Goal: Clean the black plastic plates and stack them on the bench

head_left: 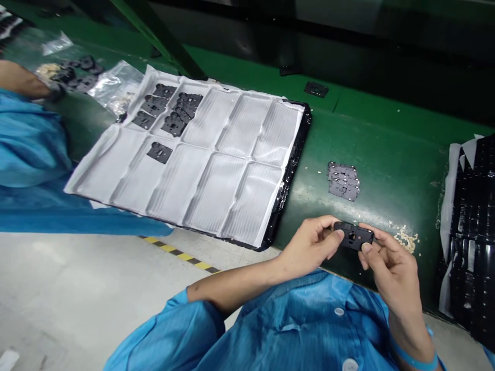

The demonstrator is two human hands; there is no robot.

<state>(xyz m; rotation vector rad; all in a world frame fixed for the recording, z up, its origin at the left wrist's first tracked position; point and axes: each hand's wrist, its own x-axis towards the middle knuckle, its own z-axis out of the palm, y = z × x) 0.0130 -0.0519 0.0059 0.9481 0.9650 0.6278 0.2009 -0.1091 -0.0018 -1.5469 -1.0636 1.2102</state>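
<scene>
Between both hands I hold a black flat plastic part (352, 237) with cut-outs, above the bench's front edge. My left hand (315, 242) pinches its left end, thumb on the face. At the other end, my right hand (390, 263) grips with thumb and fingers. Beyond the hands a small overlapping pile of similar black parts (343, 181) lies on the green bench. Small cream-coloured pieces (407, 240) are scattered beside my right hand.
Left of my hands lies a black tray lined with a white sheet (197, 190), several black parts in its far-left compartments. Another black tray (472, 237) stands at the right. A single part (316, 89) lies farther back. A co-worker's blue sleeve (31, 139) and clear bags (118, 85) are at left.
</scene>
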